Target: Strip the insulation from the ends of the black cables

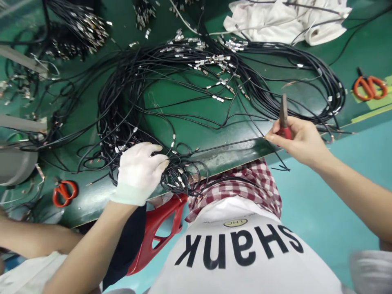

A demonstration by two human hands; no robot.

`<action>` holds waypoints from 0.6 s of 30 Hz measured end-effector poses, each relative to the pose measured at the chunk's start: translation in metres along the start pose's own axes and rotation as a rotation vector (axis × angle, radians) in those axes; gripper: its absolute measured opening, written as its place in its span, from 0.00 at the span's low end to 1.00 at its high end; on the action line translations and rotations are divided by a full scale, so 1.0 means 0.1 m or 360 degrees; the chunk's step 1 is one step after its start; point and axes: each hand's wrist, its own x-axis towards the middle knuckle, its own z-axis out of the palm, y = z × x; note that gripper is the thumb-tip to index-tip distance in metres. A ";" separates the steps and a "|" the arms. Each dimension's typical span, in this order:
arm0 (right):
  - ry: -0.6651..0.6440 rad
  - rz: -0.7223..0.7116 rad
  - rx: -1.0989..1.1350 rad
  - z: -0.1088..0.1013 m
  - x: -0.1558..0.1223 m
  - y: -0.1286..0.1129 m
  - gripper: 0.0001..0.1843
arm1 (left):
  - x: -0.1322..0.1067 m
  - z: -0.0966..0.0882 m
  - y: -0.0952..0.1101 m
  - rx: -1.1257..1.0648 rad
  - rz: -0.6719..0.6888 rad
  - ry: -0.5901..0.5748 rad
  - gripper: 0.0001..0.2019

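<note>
My left hand, in a white glove, rests over a tangle of thin black cables at the table's front edge. Its fingers are slightly bent and apart, and no grip on a cable shows. My bare right hand is closed round red-handled pliers, whose metal jaws point up and away from me. Thumb and forefinger of the same hand pinch the end of a black cable, stretched nearly straight from the tangle by my left hand. A large bundle of black cables with silver terminals loops behind both hands.
Orange-handled scissors lie at the right, and another pair of scissors at the left. A white cloth and more cable bundles are at the back. A red stool stands below. Another person's arm reaches in from the left.
</note>
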 end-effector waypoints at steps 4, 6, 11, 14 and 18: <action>0.0004 -0.0063 -0.0059 0.00 -0.01 -0.09 0.10 | 0.19 -0.06 0.72 -0.0214 0.0215 0.0017 0.22; -0.0027 -0.0092 -0.0056 -0.01 -0.06 -0.17 0.09 | 0.36 -0.03 1.12 -0.0429 0.0344 -0.0050 0.28; -0.0135 -0.0126 -0.0008 -0.22 -0.08 -0.23 0.12 | 0.80 0.16 1.55 -0.0942 0.0136 -0.0195 0.12; -0.0024 -0.0088 -0.0304 -0.52 0.08 -0.10 0.16 | 0.96 0.23 1.49 -0.1142 -0.0018 -0.0159 0.10; 0.0245 -0.0202 -0.1050 -0.87 0.44 0.24 0.22 | 1.03 0.27 1.44 -0.1415 -0.0235 -0.0195 0.11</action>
